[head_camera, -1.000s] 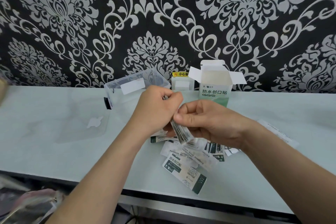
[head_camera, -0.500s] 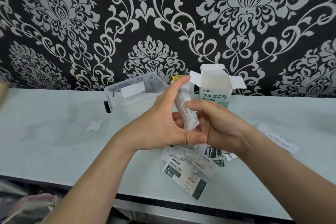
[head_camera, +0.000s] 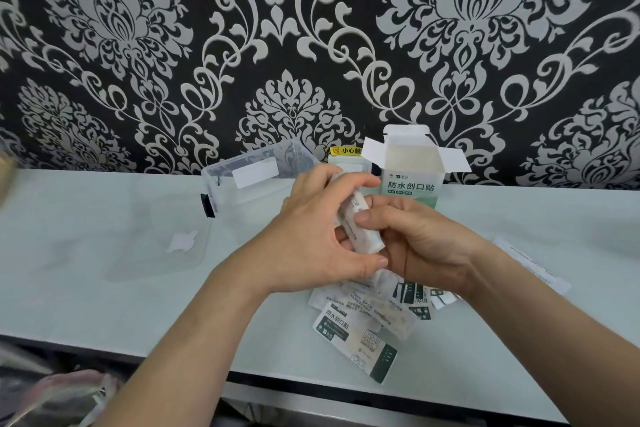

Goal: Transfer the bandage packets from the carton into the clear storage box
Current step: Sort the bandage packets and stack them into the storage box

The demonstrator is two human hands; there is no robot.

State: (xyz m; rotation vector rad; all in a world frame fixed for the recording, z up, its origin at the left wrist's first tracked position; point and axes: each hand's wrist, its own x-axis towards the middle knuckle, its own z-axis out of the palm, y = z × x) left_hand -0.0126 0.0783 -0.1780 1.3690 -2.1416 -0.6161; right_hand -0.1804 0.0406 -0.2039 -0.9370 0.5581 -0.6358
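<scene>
Both my hands hold a stack of bandage packets (head_camera: 360,229) edge-on above the table. My left hand (head_camera: 311,236) wraps it from the left, fingers over the top end and thumb under the bottom. My right hand (head_camera: 419,239) pinches it from the right. Behind my hands stands the white and green carton (head_camera: 412,173) with its top flaps open. The clear storage box (head_camera: 242,180) stands lidless to its left, partly hidden by my left hand. Several more packets (head_camera: 360,333) lie loose on the table below my hands.
The clear lid (head_camera: 156,246) lies flat on the pale table (head_camera: 86,218) left of the box. A paper leaflet (head_camera: 530,263) lies to the right of my right wrist. A small white item with a yellow label (head_camera: 346,158) leans at the patterned wall.
The stack was raised from just above the loose packets to in front of the carton. My left hand's fingers, stretched out half a second ago, have curled over its top end.
</scene>
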